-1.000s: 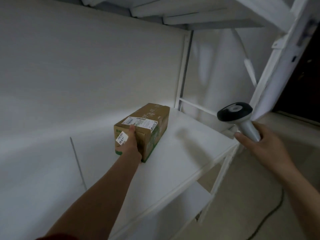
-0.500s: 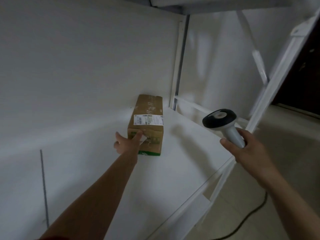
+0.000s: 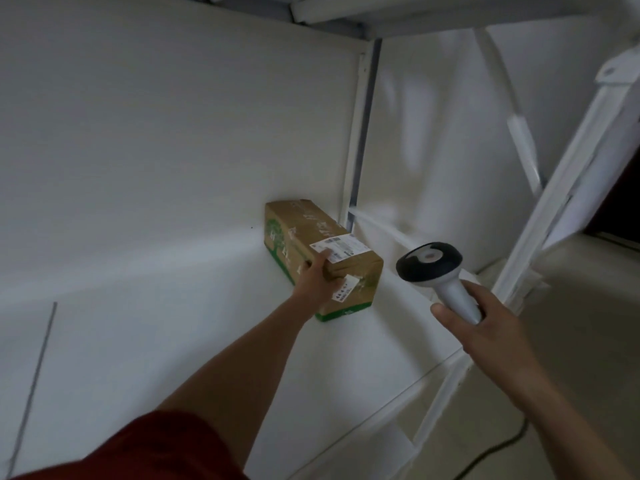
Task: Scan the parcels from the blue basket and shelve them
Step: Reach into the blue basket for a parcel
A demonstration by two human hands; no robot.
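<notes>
"Checking in: how far along is this one?"

"I see the white shelf (image 3: 381, 344) first. The parcel (image 3: 304, 230) lies flat on it, long side running back toward the wall, near the rear corner post. I judge the shelving of this parcel all but done."

"Have you let go?"

"Not yet. My left hand (image 3: 313, 282) grips the parcel's near end, thumb on top, fingers curled round its left side. My right hand (image 3: 485, 329) is wrapped round the grip of the scanner (image 3: 429, 263), which I hold up beside the parcel and apart from it."

"Scanned?"

"I cannot tell; no beam shows. The shipping label (image 3: 343, 249) faces up, just at my thumb, and a small sticker (image 3: 344, 289) sits on the near end face."

"What's left?"

"As I judge it: release the parcel, draw the hand clear, go to the blue basket for the next one. The basket is out of view, so I can't say how many parcels remain."
</notes>
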